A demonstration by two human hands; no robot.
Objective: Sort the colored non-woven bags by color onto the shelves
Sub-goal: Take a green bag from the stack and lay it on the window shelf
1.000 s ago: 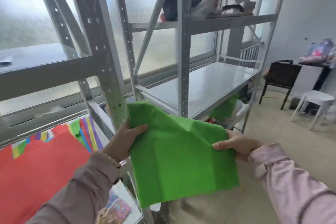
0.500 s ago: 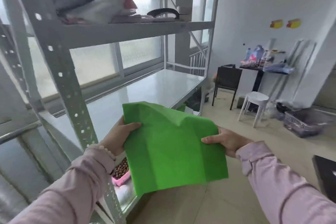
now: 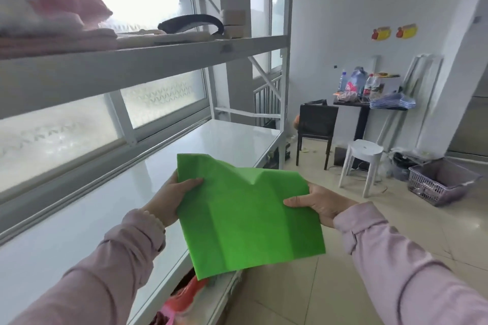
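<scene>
A folded bright green non-woven bag (image 3: pixel 248 214) hangs flat in front of me, partly over the front edge of the white middle shelf (image 3: pixel 105 219). My left hand (image 3: pixel 174 198) grips its left edge, thumb on top. My right hand (image 3: pixel 319 203) grips its right edge, thumb on top as well. The bag has a raised crease near its top middle. Below the shelf edge, red and pink bags (image 3: pixel 184 298) show on a lower level.
The upper shelf (image 3: pixel 148 60) carries pink and white cloth (image 3: pixel 50 13), a black curved item and small boxes. To the right on the tiled floor stand a black chair (image 3: pixel 315 129), a white stool (image 3: pixel 361 163), a cluttered table and a basket (image 3: pixel 441 182).
My view has swung right along the rack, past the upright post, to the white middle shelf. Both hands keep their hold on the green bag, which now hangs over the shelf's front edge.
</scene>
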